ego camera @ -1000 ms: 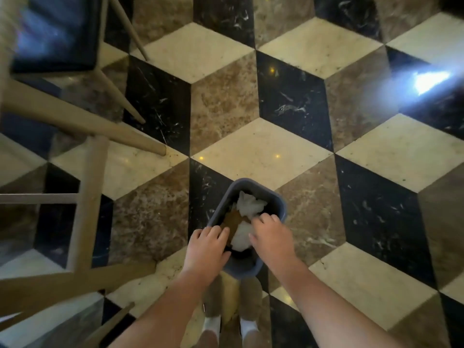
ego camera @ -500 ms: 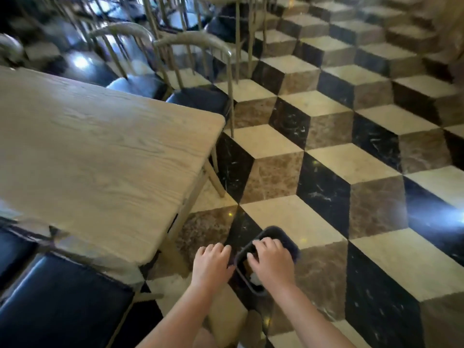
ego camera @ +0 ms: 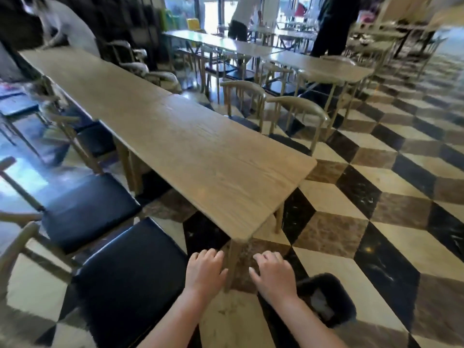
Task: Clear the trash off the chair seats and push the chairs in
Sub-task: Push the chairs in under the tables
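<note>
My left hand (ego camera: 204, 271) and my right hand (ego camera: 272, 273) hover side by side in front of the table's near corner, fingers loosely curled and apart, holding nothing. A dark bin (ego camera: 326, 298) with white paper inside stands on the floor just right of my right wrist. To my left, a chair with a black padded seat (ego camera: 130, 277) is pulled out from the long wooden table (ego camera: 190, 151); its seat looks bare. A second black-seated chair (ego camera: 88, 209) stands beyond it, also away from the table.
More wooden chairs (ego camera: 296, 114) line the table's right side. Other tables and chairs fill the back of the room, where three people stand or bend. The floor is a cube-pattern marble (ego camera: 364, 197).
My head has lifted from the floor to the room. Both hands have come off the bin's rim, and the bin now stands to the right of my right hand.
</note>
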Tool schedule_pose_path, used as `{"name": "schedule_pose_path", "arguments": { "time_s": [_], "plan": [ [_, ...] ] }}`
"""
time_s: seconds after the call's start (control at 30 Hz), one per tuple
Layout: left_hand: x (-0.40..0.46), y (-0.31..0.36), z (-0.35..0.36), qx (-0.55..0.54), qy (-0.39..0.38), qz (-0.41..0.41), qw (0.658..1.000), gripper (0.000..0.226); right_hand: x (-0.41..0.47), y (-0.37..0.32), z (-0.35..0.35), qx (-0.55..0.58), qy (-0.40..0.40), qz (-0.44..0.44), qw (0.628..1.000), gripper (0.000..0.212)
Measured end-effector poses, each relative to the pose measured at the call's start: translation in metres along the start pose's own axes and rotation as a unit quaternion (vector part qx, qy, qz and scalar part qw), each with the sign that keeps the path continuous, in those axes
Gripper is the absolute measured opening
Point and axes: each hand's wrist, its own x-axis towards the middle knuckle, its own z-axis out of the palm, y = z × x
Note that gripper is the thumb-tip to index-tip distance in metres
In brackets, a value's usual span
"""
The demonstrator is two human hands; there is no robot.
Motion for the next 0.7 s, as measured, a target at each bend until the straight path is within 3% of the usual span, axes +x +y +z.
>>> {"name": "schedule_pose_path", "arguments": {
  "time_s": [0.17,0.4,0.7],
  "plan": [
    [-0.083,-0.096,-0.013,0.017,0.026,-0.040,0.999,0.026,-0.031,-0.116,0.025,-0.003,-0.003,-0.053,0.999,0.028],
    [-0.183,-0.209,-0.051,0.016,0.054,-0.123,0.991,0.022,-0.054,-0.264,0.034,0.048,-0.008,-0.130,0.990,0.032],
    [-0.227,-0.333,-0.088,-0.036,0.125,-0.222,0.966,0.024,-0.031,-0.425,0.043,0.039,0.002,-0.259,0.965,0.029]
  ]
}}
